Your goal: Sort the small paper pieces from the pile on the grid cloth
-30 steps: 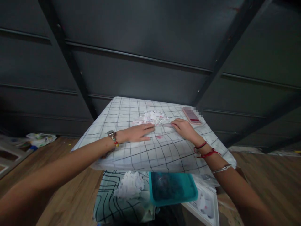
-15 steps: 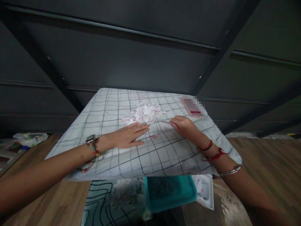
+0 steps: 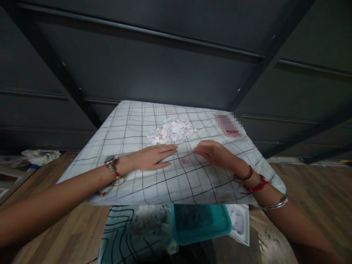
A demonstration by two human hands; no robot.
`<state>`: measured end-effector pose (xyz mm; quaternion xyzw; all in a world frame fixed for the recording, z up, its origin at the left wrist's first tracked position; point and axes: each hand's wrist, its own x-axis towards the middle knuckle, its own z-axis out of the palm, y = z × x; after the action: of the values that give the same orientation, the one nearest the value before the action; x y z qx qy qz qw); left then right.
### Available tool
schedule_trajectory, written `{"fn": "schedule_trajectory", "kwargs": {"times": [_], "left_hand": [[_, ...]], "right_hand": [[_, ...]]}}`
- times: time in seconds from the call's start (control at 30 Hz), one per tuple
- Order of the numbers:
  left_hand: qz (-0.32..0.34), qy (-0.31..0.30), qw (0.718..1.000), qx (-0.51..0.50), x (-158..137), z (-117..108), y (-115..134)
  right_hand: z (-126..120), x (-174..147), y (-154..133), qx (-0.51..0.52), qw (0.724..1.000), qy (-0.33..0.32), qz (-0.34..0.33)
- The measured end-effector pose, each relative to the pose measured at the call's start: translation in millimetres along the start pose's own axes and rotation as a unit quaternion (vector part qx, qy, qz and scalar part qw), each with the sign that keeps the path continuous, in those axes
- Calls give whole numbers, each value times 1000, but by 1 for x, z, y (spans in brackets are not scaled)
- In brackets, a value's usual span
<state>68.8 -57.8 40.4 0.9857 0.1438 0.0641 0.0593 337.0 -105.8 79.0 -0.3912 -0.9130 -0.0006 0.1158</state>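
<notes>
Palm down, my left hand [image 3: 150,157] lies flat on the checked cloth [image 3: 154,187], fingers stretched toward the right and nothing gripped. Just beyond its fingers sits a low heap of small white and pinkish paper scraps [image 3: 173,130]. My right hand [image 3: 211,151] is closed, its knuckles up and its fingertips pressed together near the cloth, to the right of my left fingers. Whatever it may pinch is hidden under the fingers. Between the two hands a faint pink mark [image 3: 184,160] shows on the cloth.
A phone [image 3: 228,126], partly blurred out, rests at the table's far right. Below the near edge are a teal plastic tub [image 3: 202,240], a white box [image 3: 244,234] and a pile of shredded paper [image 3: 150,220]. A dark panelled wall [image 3: 165,69] stands behind the table.
My right hand has moved slightly left and nearer to me, turning its fingers down. The thin pale piece that stuck out of its fingertips no longer shows. My left hand stays flat beside the heap.
</notes>
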Motion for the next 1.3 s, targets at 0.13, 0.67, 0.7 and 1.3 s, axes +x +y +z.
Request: {"fn": "schedule_trajectory", "kwargs": {"times": [0.13,0.67,0.7,1.3], "left_hand": [[-4,-1,1000,-10,0,-1,-1],[0,-51,998,-23,0,-2,22],[1,-52,998,-23,0,-2,22],[-57,-77,995,3,-8,4,40]], "right_hand": [[7,5,4,31,998,46,-40],[2,-16,10,-23,999,34,-19],[0,-19,6,-20,999,22,-20],[6,-30,-49,-19,998,45,47]]}}
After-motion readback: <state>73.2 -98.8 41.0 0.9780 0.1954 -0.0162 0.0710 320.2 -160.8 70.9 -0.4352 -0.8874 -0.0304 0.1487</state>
